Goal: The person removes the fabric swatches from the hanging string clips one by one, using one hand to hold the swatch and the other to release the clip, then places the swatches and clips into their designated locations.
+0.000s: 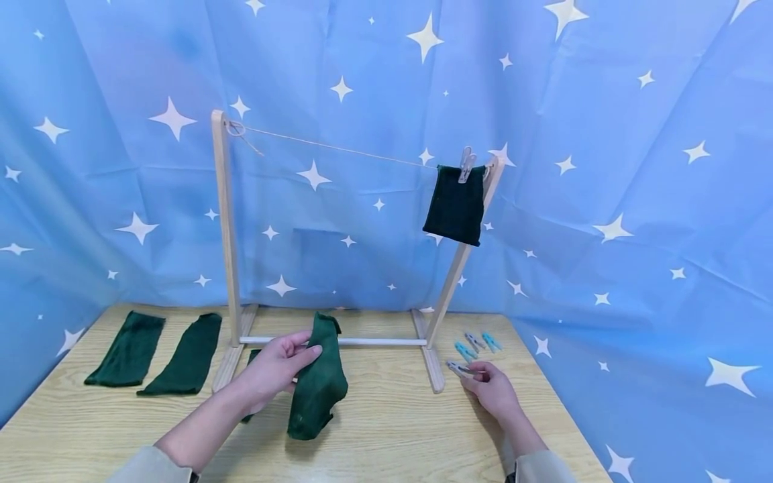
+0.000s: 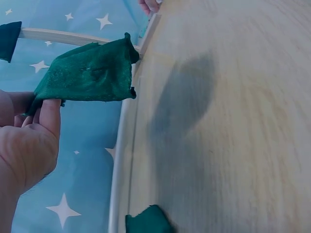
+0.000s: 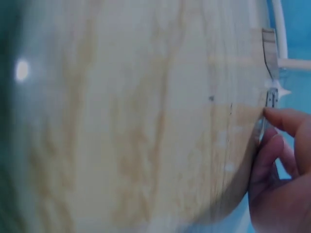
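Observation:
My left hand (image 1: pixel 274 369) pinches a dark green cloth (image 1: pixel 320 389) by its edge, above the table in front of the rack. In the left wrist view that cloth (image 2: pixel 90 73) stretches out from the fingertips. At the table's right side my right hand (image 1: pixel 492 388) pinches a grey clothespin (image 1: pixel 460 369), which also shows in the right wrist view as a clothespin (image 3: pixel 272 98) between thumb and finger. One green cloth (image 1: pixel 455 204) hangs at the right end of the string (image 1: pixel 338 145), under a grey clothespin (image 1: pixel 466 164).
Two green cloths (image 1: pixel 127 349) lie flat at the left, and another (image 1: pixel 247 412) is partly hidden behind my left hand. Several clothespins (image 1: pixel 474 342), blue and grey, lie beyond my right hand. The wooden rack (image 1: pixel 225 228) stands at the table's back, with a low white crossbar (image 1: pixel 380 342).

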Demonstrator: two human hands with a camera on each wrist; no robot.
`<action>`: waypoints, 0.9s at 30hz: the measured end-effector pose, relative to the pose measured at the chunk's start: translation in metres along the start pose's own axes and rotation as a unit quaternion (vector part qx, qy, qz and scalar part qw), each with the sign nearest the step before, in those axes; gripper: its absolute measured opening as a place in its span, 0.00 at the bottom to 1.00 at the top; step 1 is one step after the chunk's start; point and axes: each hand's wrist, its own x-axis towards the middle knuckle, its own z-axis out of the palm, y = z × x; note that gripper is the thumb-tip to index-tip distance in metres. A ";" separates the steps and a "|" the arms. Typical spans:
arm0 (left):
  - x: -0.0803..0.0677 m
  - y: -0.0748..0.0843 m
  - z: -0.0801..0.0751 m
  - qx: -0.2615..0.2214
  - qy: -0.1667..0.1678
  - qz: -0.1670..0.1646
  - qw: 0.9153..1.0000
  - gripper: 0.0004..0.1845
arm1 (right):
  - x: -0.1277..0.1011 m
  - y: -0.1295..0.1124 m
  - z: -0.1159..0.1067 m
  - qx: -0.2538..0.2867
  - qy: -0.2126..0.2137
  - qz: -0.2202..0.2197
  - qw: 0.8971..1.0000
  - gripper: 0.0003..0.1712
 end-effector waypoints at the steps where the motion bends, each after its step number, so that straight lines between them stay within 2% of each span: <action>1: 0.000 -0.001 0.001 0.005 0.006 -0.009 1.000 0.36 | 0.000 -0.001 0.000 -0.001 0.000 -0.002 1.000 0.20; 6: 0.001 -0.013 0.002 0.021 0.012 -0.040 0.999 0.39 | 0.002 -0.002 -0.001 0.002 -0.002 -0.006 1.000 0.20; 11: 0.004 -0.025 0.005 -0.026 -0.024 -0.057 0.998 0.39 | 0.003 0.000 0.000 0.014 -0.006 0.000 1.000 0.19; 15: 0.005 -0.032 0.010 -0.038 -0.021 -0.089 0.995 0.40 | 0.001 0.000 0.001 0.027 -0.009 0.004 1.000 0.19; 20: 0.007 -0.040 0.011 0.023 0.047 -0.109 0.993 0.36 | 0.000 0.002 0.000 0.041 -0.014 0.014 0.999 0.19; 23: 0.008 -0.043 0.008 0.088 0.084 -0.114 0.986 0.33 | -0.001 0.003 0.000 0.044 -0.017 0.020 0.999 0.20; 27: 0.008 -0.041 0.006 0.169 0.104 -0.116 0.973 0.33 | -0.001 0.004 0.000 0.044 -0.014 0.017 0.999 0.20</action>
